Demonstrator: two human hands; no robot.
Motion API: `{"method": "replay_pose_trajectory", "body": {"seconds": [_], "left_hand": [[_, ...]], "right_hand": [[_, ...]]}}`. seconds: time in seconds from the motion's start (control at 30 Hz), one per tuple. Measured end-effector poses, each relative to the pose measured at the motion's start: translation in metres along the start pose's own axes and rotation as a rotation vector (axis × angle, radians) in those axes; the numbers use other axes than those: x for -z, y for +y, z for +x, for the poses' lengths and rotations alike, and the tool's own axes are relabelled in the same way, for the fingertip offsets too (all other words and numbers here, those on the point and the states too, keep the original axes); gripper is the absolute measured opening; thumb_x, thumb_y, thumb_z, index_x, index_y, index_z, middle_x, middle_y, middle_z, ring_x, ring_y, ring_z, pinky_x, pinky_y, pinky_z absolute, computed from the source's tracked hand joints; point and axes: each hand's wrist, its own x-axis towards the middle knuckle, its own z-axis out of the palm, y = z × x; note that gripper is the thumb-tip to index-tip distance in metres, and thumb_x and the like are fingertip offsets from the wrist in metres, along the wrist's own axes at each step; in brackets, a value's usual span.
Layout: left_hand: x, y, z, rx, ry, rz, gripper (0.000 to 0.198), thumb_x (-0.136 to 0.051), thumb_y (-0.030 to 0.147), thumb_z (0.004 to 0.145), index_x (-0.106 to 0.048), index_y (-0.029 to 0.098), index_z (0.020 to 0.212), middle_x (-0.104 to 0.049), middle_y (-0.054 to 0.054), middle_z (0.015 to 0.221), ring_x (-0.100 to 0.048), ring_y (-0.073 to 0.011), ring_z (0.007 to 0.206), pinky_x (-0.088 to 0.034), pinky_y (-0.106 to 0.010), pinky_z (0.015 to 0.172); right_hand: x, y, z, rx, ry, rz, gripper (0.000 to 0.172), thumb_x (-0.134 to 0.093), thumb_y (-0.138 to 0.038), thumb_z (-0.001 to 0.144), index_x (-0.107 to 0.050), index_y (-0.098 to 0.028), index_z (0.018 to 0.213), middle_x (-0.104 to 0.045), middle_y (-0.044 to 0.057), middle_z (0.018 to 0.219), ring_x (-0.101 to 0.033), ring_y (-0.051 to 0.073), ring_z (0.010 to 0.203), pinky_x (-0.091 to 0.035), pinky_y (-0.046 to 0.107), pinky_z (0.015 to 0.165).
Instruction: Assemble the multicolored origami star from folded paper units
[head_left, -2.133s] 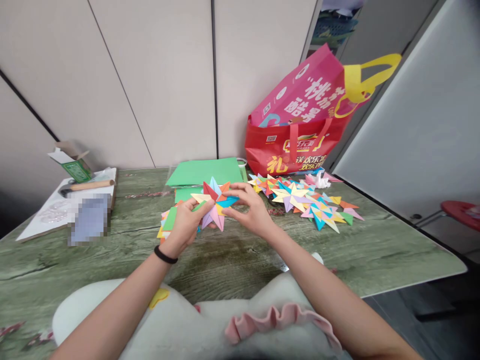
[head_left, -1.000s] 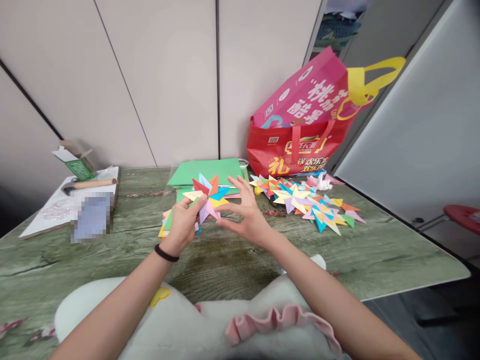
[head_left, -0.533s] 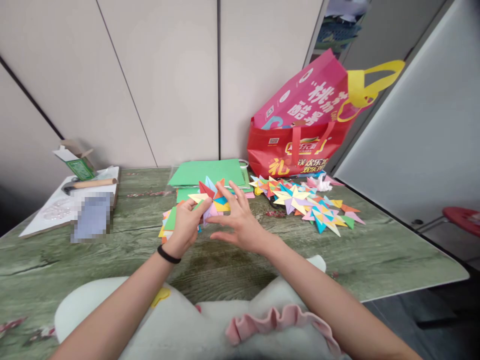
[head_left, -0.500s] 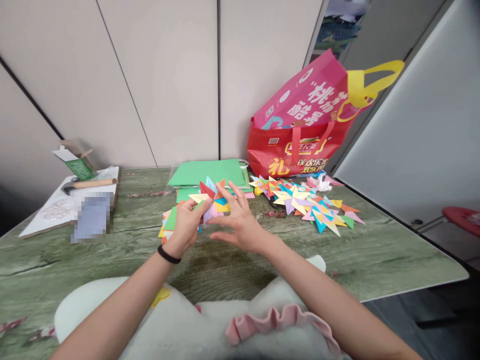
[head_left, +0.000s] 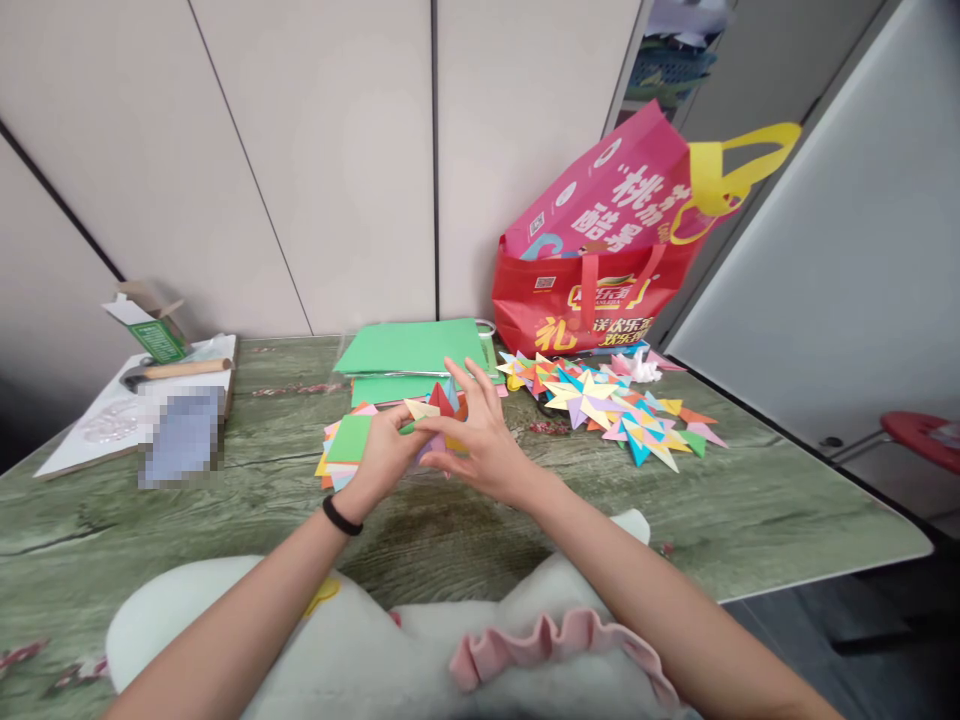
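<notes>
A many-coloured folded paper star (head_left: 437, 405) is held just above the green wood-grain table (head_left: 750, 500). My left hand (head_left: 384, 455), with a black band at the wrist, pinches its left side. My right hand (head_left: 480, 440) lies against the star's right side with thumb and forefinger at the paper and the other fingers spread upward, hiding most of the star. Under my hands lies a small stack of coloured paper squares (head_left: 346, 445).
Green sheets (head_left: 409, 350) lie behind the hands. A pile of finished paper stars (head_left: 607, 400) sits to the right, before a red and pink shopping bag (head_left: 607, 250). At far left are a board (head_left: 112, 420), a hammer (head_left: 172, 371) and a small box (head_left: 146, 320).
My right hand let go of the star, opened, then came back onto its right side. The star has dropped lower and is now mostly covered by both hands.
</notes>
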Motion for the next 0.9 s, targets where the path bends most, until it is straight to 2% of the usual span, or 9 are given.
{"method": "replay_pose_trajectory", "body": {"seconds": [0.17,0.3,0.43,0.57,0.67,0.77,0.9], "left_hand": [[-0.001,0.004,-0.001,-0.039,-0.012,0.078,0.015,-0.068,0.031,0.066,-0.071,0.017,0.071,-0.070,-0.002,0.073,-0.059,-0.0177,0.072,-0.044,-0.025,0.067],[0.000,0.002,0.000,-0.004,0.008,0.016,0.016,-0.070,0.033,0.066,-0.070,0.017,0.071,-0.070,-0.003,0.075,-0.059,-0.0176,0.072,-0.044,-0.024,0.066],[0.001,-0.002,0.001,0.082,0.017,-0.061,0.027,-0.073,0.038,0.063,-0.071,0.015,0.077,-0.069,-0.004,0.077,-0.058,-0.0167,0.068,-0.042,-0.022,0.057],[0.001,-0.001,0.001,0.109,0.014,-0.063,0.030,-0.073,0.040,0.063,-0.071,0.015,0.078,-0.069,-0.003,0.074,-0.056,-0.0146,0.061,-0.040,-0.022,0.052],[0.001,0.004,0.000,0.055,0.005,0.029,0.025,-0.072,0.038,0.064,-0.072,0.016,0.076,-0.070,-0.003,0.075,-0.058,-0.0156,0.065,-0.040,-0.021,0.053],[0.001,0.007,-0.001,0.013,-0.028,0.079,0.024,-0.072,0.037,0.065,-0.070,0.015,0.076,-0.070,-0.004,0.076,-0.060,-0.0173,0.069,-0.043,-0.022,0.057],[0.001,0.005,-0.001,0.020,-0.046,0.020,0.032,-0.072,0.036,0.066,-0.065,0.015,0.090,-0.070,-0.006,0.081,-0.063,-0.0183,0.073,-0.046,-0.024,0.060]], "right_hand": [[-0.001,0.001,0.000,-0.031,0.027,-0.006,0.039,-0.060,-0.050,0.078,-0.061,-0.034,0.114,-0.014,0.007,0.152,-0.008,0.036,0.139,-0.017,0.063,0.105],[-0.001,0.005,0.001,-0.038,0.072,0.023,0.032,-0.062,-0.047,0.078,-0.065,-0.030,0.104,-0.021,0.007,0.150,-0.013,0.035,0.138,-0.020,0.061,0.105],[0.000,0.012,0.002,-0.104,0.223,0.075,0.017,-0.058,-0.038,0.083,-0.068,-0.024,0.087,-0.037,0.008,0.140,-0.023,0.032,0.135,-0.026,0.057,0.105],[0.003,0.018,0.003,-0.187,0.309,0.171,0.018,-0.049,-0.028,0.088,-0.066,-0.023,0.085,-0.051,0.011,0.124,-0.043,0.026,0.124,-0.036,0.050,0.101],[0.006,0.018,0.004,-0.245,0.311,0.256,0.017,-0.049,-0.026,0.087,-0.066,-0.021,0.085,-0.053,0.012,0.119,-0.050,0.025,0.116,-0.041,0.046,0.097],[0.006,0.017,0.004,-0.238,0.283,0.306,0.011,-0.057,-0.027,0.082,-0.067,-0.021,0.085,-0.055,0.011,0.116,-0.048,0.026,0.119,-0.041,0.045,0.096],[0.005,0.020,0.004,-0.276,0.262,0.375,0.007,-0.064,-0.028,0.078,-0.067,-0.022,0.080,-0.057,0.009,0.113,-0.048,0.025,0.119,-0.043,0.043,0.095]]}}
